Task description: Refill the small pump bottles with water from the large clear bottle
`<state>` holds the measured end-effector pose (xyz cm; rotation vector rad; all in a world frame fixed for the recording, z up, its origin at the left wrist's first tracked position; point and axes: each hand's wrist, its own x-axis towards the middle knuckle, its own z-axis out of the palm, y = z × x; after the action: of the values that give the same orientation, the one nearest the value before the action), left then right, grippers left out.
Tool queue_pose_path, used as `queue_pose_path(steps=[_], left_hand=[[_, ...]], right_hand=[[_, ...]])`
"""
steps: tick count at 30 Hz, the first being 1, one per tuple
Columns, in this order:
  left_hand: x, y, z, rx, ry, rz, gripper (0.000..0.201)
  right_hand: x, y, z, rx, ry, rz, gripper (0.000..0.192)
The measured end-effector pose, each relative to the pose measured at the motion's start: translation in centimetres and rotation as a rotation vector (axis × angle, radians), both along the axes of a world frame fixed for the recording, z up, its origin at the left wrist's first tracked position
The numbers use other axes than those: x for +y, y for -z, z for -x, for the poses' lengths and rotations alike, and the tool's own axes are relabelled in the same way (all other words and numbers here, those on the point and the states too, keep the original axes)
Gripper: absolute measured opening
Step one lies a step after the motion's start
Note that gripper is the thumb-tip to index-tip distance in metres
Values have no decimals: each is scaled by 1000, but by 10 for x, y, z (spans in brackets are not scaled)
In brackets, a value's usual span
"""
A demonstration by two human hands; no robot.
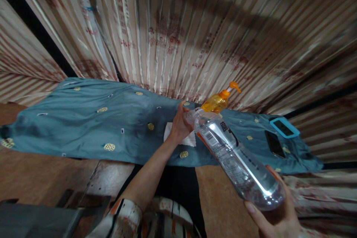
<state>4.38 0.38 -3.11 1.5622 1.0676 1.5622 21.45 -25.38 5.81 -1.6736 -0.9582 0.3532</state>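
Observation:
My right hand [275, 217] grips the base of a clear plastic bottle [237, 160], held tilted with its neck pointing away from me. At that neck my left hand [180, 122] is closed on the bottle's cap. A white tissue [189, 139] lies on the blue cloth [97, 122] just under my left hand. An orange pump bottle [219, 100] stands right behind the clear bottle's neck.
The blue patterned cloth covers a table that runs left to right. On its right end lie a dark phone [275, 144] and a phone in a light-blue case [284, 127]. Striped curtains [178, 26] hang behind. Brown floor and a grey object [36, 219] are at lower left.

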Motion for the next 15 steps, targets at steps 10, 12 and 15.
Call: queue_pose_path(steps=[10, 12, 15], left_hand=[[0, -1, 0, 10, -18, -11, 100], [0, -1, 0, 12, -28, -7, 101], [0, 0, 1, 14, -29, -3, 103]], right_hand=[[1, 0, 0, 38, -5, -6, 123], [1, -3, 3, 66, 0, -1, 122], [2, -6, 6, 60, 4, -3, 119]])
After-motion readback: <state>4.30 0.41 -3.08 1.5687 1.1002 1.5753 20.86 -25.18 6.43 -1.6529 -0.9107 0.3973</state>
